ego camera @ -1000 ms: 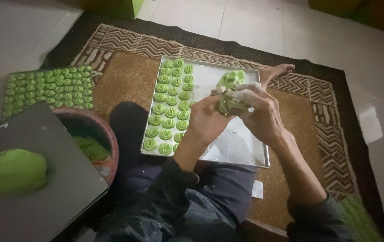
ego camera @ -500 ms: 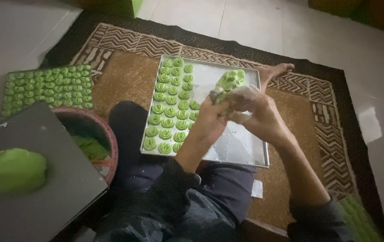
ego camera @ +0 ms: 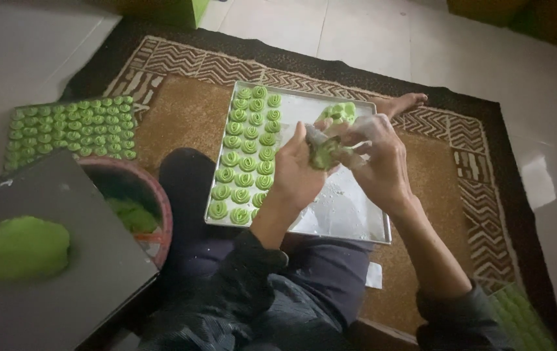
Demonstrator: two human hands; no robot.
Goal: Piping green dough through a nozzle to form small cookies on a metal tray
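Both my hands meet over a metal baking tray (ego camera: pixel 356 224) lying on a brown patterned rug. My left hand (ego camera: pixel 301 170) and my right hand (ego camera: pixel 377 159) together squeeze a clear piping bag of green dough (ego camera: pixel 328 148). Rows of small green swirled cookies (ego camera: pixel 245 156) fill the tray's left side. A few more green swirls (ego camera: pixel 338 112) sit at the tray's far edge, just beyond my fingers. The tray's right half is bare and smeared.
A second tray packed with green cookies (ego camera: pixel 70 132) lies on the floor at left. A reddish bowl (ego camera: pixel 137 207) with green dough stands beside my knee. A grey board bearing a green dough lump (ego camera: pixel 20 247) is at near left. My bare foot (ego camera: pixel 410 102) rests past the tray.
My hands and the piping bag have shifted slightly left and toward me over the tray. The trays and bowl have stayed put.
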